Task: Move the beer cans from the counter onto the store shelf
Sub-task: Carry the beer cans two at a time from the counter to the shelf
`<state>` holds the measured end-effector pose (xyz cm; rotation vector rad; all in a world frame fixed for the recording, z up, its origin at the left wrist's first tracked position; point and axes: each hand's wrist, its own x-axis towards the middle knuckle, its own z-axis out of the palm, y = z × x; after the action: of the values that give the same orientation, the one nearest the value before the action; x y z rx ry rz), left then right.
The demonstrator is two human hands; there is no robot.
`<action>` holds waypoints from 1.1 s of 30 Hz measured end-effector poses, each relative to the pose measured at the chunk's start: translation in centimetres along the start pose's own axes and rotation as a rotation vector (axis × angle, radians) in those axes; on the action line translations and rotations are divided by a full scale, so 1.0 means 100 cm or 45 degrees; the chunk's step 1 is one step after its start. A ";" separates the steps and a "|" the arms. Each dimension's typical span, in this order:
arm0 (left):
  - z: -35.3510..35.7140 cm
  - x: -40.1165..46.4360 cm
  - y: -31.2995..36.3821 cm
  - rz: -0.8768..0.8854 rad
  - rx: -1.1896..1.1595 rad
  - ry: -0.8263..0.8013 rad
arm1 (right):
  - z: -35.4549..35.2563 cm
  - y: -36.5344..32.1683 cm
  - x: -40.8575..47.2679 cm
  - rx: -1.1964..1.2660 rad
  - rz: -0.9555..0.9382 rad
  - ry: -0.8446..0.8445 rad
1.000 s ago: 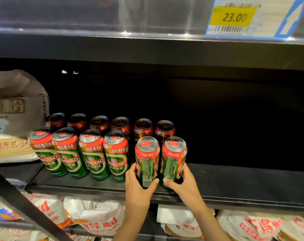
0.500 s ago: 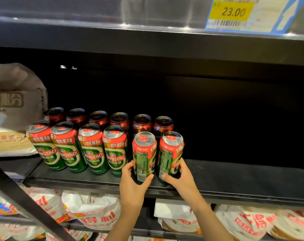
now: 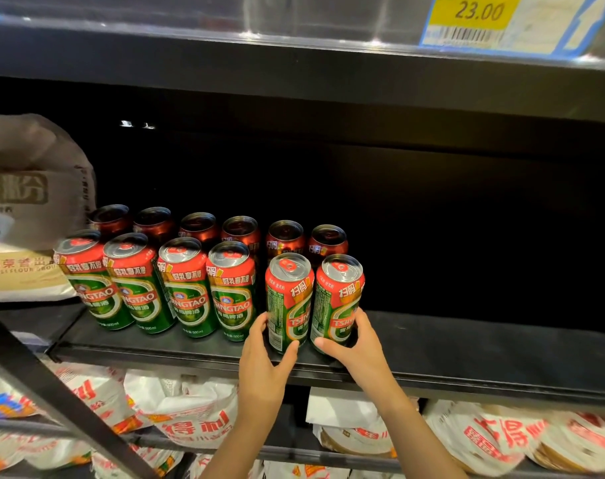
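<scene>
Both cans now stand further in on the shelf (image 3: 467, 350) than a second ago. I see my left hand (image 3: 265, 364) curled round the left can (image 3: 287, 302) and my right hand (image 3: 356, 344) gripping the right can (image 3: 337, 300), low near their bases, just right of the front row (image 3: 156, 281); back row (image 3: 221, 229) stands behind.

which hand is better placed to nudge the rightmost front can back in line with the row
Right. The right hand already wraps the rightmost can near its base, with bare shelf beside it. The left hand holds the neighbouring can and would have to cross over.
</scene>
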<state>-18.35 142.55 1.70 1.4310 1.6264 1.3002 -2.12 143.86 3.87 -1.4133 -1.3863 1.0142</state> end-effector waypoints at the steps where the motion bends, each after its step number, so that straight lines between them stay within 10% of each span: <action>1: 0.001 0.000 -0.001 0.007 0.007 0.005 | -0.002 0.000 0.000 0.001 0.006 -0.023; 33: -0.001 -0.003 0.000 0.078 -0.164 0.067 | 0.004 0.004 0.001 -0.011 0.038 0.075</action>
<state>-18.42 142.26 1.69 1.3889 1.5132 1.4612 -2.40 144.02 3.42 -1.4622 -1.3320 0.9793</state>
